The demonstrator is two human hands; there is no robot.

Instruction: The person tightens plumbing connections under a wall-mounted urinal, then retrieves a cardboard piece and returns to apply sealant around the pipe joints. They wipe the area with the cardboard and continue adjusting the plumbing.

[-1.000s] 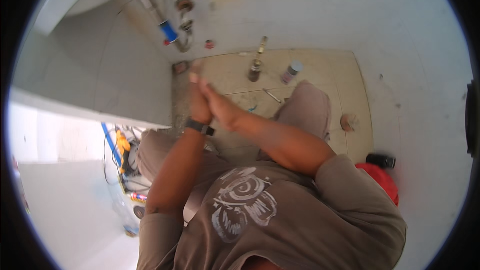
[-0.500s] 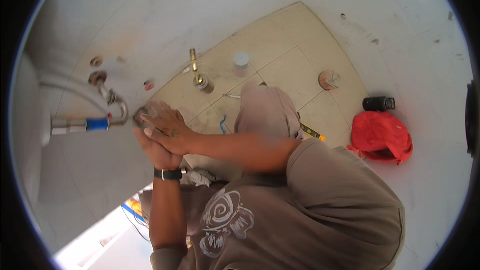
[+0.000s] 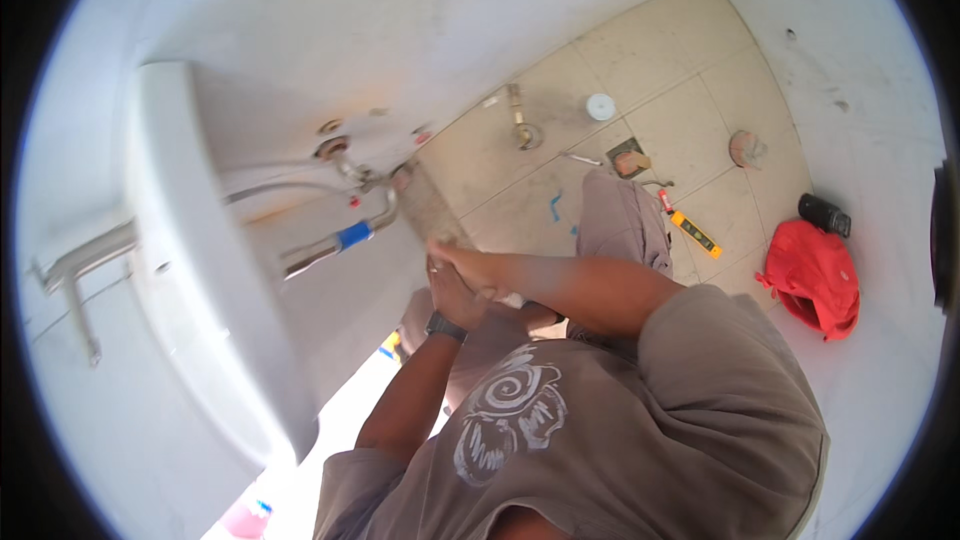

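Observation:
My left hand [image 3: 453, 296], with a dark watch [image 3: 446, 327] at the wrist, points away from me, its fingers stretched out. Across it from the right lies my right hand [image 3: 470, 266], touching it; its fingers are mostly hidden. Nothing held shows between the two palms. To the left of my hands and apart from them, a metal drain pipe [image 3: 388, 208] with a blue band [image 3: 354, 235] bends out from under a white sink [image 3: 215, 270]. The pipe's upper end meets a rusty wall fitting [image 3: 332, 147].
On the tiled floor [image 3: 640, 55] are a brass pipe fitting [image 3: 516, 105], a white round cap [image 3: 600, 107], a square drain hole [image 3: 627, 158], a yellow spirit level [image 3: 697, 234] and a round pinkish block [image 3: 746, 149]. A red bag [image 3: 812, 278] and a black cylinder [image 3: 824, 214] lie at right. A faucet [image 3: 85, 270] is at left.
The view has swung left, bringing the sink and faucet into sight. My hands have drawn back from the wall toward my body, still together; the right fingers no longer show spread.

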